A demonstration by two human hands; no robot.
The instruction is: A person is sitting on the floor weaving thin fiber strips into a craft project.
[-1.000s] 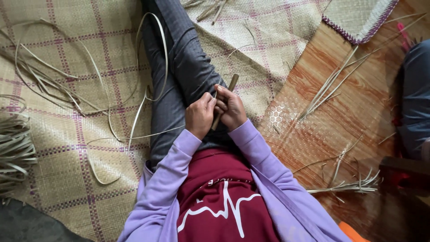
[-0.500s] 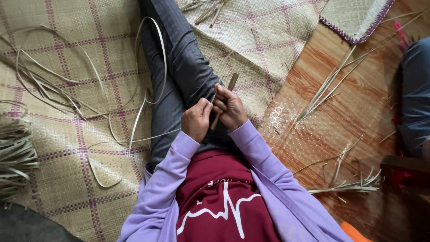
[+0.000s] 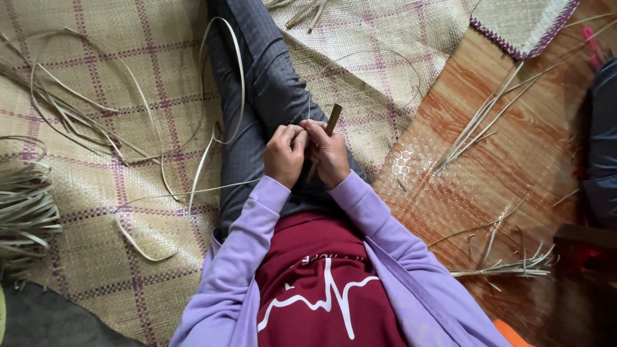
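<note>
Both hands' fingers (image 3: 297, 136) curled, gripping stick (image 3: 333, 119).

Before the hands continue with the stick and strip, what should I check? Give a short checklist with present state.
1. Right hand grips the brown stick: ok.
2. Left hand closed beside it, both over the lap: ok.
3. Thin strip between the fingers: cannot tell, hidden.
4. Loose pale strips within reach on the woven mat: ok.
5. Bundle of strips lies at the mat's edge: ok.
</note>
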